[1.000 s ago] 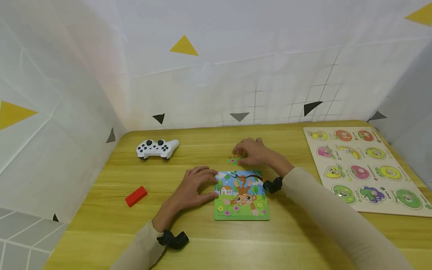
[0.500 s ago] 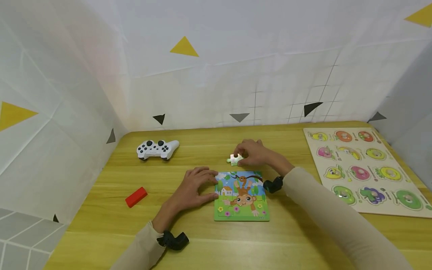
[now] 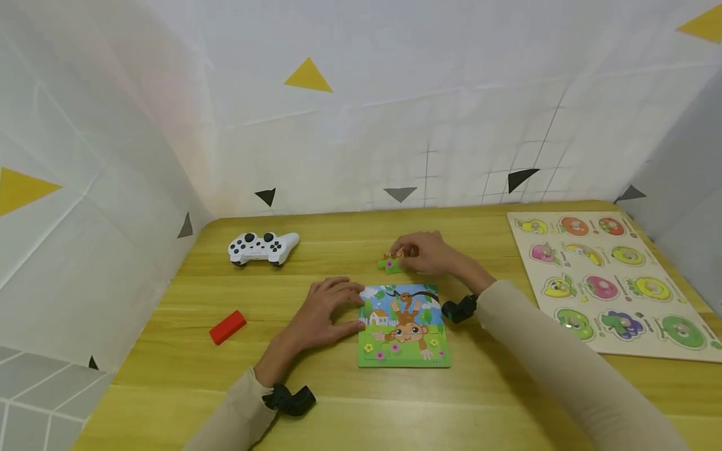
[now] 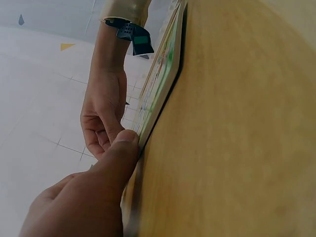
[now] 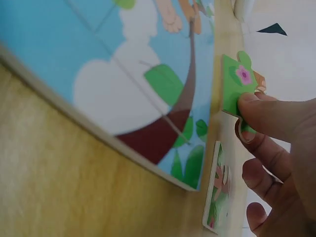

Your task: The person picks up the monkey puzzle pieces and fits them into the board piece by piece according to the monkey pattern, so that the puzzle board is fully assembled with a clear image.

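Observation:
Pinched between the thumb and forefinger of my right hand [image 3: 431, 252] is a green puzzle piece [image 5: 238, 84] with a pink flower, held tilted above the table behind the puzzle. In the right wrist view a second puzzle piece [image 5: 217, 190] lies under that hand's other fingers. The square monkey jigsaw puzzle [image 3: 403, 326] lies flat in front of me. My left hand [image 3: 326, 313] rests at its left side, thumb and fingertips touching the edge, fingers spread. Seen from the left wrist, the thumb [image 4: 121, 153] presses against the puzzle's rim.
A white game controller [image 3: 262, 249] lies at the back left, with a red block [image 3: 228, 327] nearer on the left. On the right is a large wooden fruit board [image 3: 606, 285]. Behind the wooden table [image 3: 361, 407] hangs a white patterned sheet [image 3: 350, 138].
Half a second ago the held piece showed a pale, shiny face; now its green flowered face shows again. My right hand has turned slightly. The left hand has stayed put.

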